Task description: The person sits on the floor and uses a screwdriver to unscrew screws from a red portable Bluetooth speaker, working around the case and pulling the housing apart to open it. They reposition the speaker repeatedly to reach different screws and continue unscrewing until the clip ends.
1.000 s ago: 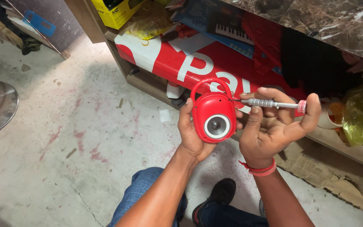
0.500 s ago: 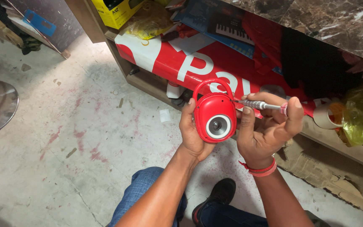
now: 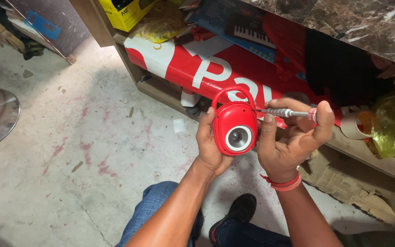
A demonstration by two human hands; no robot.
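The small red rounded plastic speaker with a loop handle (image 3: 235, 128) sits cupped in your left hand (image 3: 210, 146), fingers wrapped behind it, above the stained concrete floor (image 3: 69, 160). Your right hand (image 3: 291, 146) pinches a slim metal screwdriver (image 3: 285, 112), tip against the speaker's upper right edge. Behind stands a wooden shelf (image 3: 156, 89).

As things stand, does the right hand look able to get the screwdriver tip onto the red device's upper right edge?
Probably yes: the right hand holds the screwdriver level, its tip at the red device, nothing between them.
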